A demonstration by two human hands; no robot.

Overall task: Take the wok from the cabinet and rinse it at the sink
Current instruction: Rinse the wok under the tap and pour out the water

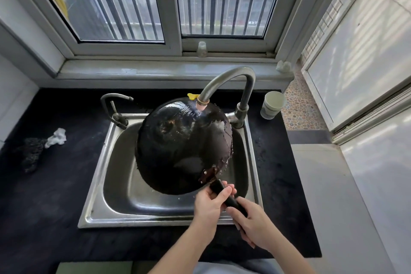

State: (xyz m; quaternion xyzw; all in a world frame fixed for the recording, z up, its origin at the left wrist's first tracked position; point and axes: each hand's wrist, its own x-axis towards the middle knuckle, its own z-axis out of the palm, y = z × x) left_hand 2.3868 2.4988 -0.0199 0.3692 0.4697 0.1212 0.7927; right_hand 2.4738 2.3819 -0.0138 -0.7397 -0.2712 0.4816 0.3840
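The black stone countertop [55,184] framed the rectangular stainless-steel sink [124,184], over which the round black wok [178,151] was held tilted, its dark surface facing up beneath the curved grey metal faucet [231,82], probably so the water striking its upper edge would sheet down into the basin. Both hands gripped the wok's black handle [226,198], likely to steady the weight: the left hand [209,204] had its fingers curled around the handle near the wok, and the right hand [253,222] had its fingers wrapped around the handle's end. A white cup [272,104] stood clear on the countertop just right of the faucet.
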